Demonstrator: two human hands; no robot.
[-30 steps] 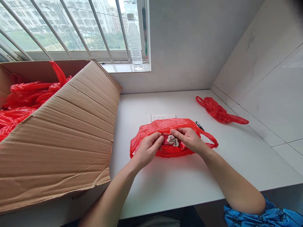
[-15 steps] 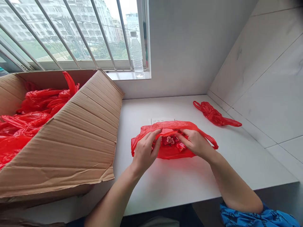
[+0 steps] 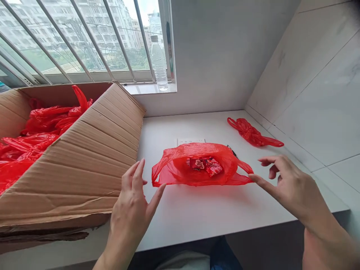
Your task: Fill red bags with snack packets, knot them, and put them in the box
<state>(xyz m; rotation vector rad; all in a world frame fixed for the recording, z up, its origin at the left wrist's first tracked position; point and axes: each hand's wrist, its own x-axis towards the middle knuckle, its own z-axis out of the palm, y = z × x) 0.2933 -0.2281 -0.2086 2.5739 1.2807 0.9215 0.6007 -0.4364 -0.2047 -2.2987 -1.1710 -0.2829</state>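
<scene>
A red plastic bag (image 3: 194, 180) lies on the white tabletop with its mouth spread wide. Inside it show a few small red wrapped packets (image 3: 213, 167) with printed lettering. My left hand (image 3: 133, 206) is at the bag's left end, fingers apart, its thumb close to the left handle; whether it touches is unclear. At the other end, my right hand (image 3: 289, 183) is spread, thumb tip at the right handle loop and forefinger raised away from it. Neither hand grips anything.
A big cardboard box (image 3: 92, 157) on the left holds several red plastic bags (image 3: 42, 127). A knotted red bag (image 3: 251, 132) lies at the back right. Behind the open bag are a white card (image 3: 191, 141) and a dark pen (image 3: 232, 150). A water bottle (image 3: 159, 65) stands on the windowsill.
Both hands have drawn out of the bag's mouth and moved apart to its left and right ends. The opening is wider, the packets show more plainly, and the pen has come into sight.
</scene>
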